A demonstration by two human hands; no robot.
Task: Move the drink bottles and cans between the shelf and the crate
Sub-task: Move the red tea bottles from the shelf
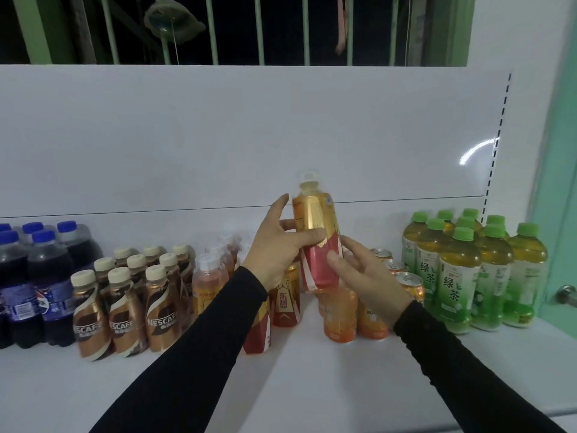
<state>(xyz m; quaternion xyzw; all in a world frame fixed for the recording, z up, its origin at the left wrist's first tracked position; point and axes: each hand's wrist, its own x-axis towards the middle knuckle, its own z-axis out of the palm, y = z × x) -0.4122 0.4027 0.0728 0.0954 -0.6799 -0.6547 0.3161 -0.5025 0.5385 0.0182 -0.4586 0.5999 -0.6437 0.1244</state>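
The thumb and fingers of the left hand point(278, 245) curl round the middle of a gold-and-red bottle point(317, 235), the thumb lying across its front; the right hand point(362, 273) pinches the bottle's lower red part between thumb and fingers from the other side. The bottle is held upright in the air, clear of the shelf point(296, 379), above the middle of the row along the shelf's back edge, its clear cap standing against the white back panel point(218, 135). Both arms wear black sleeves point(193, 354). Under the hands stand more red-and-gold bottles point(285, 301) and orange cans point(340, 314). Leftward along the back of the shelf come the brown Nescafe bottles point(125, 310), then dark blue-capped bottles point(34, 276) at the left end. Green tea bottles point(459, 276) fill the right end, near the green wall point(559, 182).
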